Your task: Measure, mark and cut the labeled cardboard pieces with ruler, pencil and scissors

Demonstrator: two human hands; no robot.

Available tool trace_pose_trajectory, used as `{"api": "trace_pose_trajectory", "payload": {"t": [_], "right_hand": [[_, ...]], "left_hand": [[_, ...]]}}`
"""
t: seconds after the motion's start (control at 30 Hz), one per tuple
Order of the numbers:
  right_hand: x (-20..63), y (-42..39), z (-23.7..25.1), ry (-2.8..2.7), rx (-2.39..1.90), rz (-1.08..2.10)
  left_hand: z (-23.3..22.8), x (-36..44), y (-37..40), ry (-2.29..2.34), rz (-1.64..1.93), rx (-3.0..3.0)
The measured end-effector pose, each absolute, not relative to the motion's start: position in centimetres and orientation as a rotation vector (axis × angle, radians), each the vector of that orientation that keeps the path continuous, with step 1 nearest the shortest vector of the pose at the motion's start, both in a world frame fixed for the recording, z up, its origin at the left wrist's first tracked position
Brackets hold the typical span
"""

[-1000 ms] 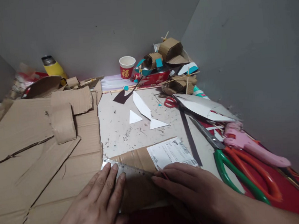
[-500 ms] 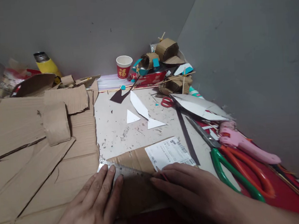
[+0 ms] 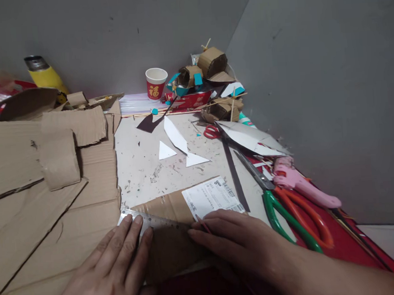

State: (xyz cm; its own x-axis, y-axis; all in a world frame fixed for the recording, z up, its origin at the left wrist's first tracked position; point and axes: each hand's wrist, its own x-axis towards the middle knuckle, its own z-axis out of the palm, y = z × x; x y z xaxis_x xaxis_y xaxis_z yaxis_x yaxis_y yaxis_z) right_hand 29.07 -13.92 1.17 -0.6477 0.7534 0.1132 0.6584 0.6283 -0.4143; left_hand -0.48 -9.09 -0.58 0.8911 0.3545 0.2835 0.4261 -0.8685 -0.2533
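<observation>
A metal ruler [image 3: 155, 221] lies slantwise across a brown cardboard piece [image 3: 165, 202] that bears a white printed label [image 3: 210, 196]. My left hand [image 3: 113, 261] rests on the ruler's left end, fingers stretched out and pressing it flat. At the ruler's other end, my right hand [image 3: 239, 236] is closed around a thin reddish pencil [image 3: 205, 227]. The pencil's pointed tip shows near the label's lower corner; most of its shaft is hidden by the fingers. The cardboard's near part lies in shadow between both hands.
Large cardboard sheets [image 3: 97, 172] cover the left. White paper cutouts [image 3: 176, 135] lie ahead. Green-and-orange-handled shears [image 3: 271, 196], a pink glue gun [image 3: 304, 187] and small red scissors [image 3: 212, 131] lie right. A paper cup [image 3: 156, 84] and cardboard models [image 3: 211, 63] stand behind, by grey walls.
The whole view has swung a little to the right, so things appear farther left. Both hands keep their places at the ruler and cardboard.
</observation>
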Motion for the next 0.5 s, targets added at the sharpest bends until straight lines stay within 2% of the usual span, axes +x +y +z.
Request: {"api": "trace_pose_trajectory", "payload": {"t": [0.5], "right_hand": [[28.99, -14.14, 1.00, -2.525, -1.188, 0.478]], "left_hand": [[-0.90, -0.82, -9.14, -0.587, -0.323, -2.762]]}}
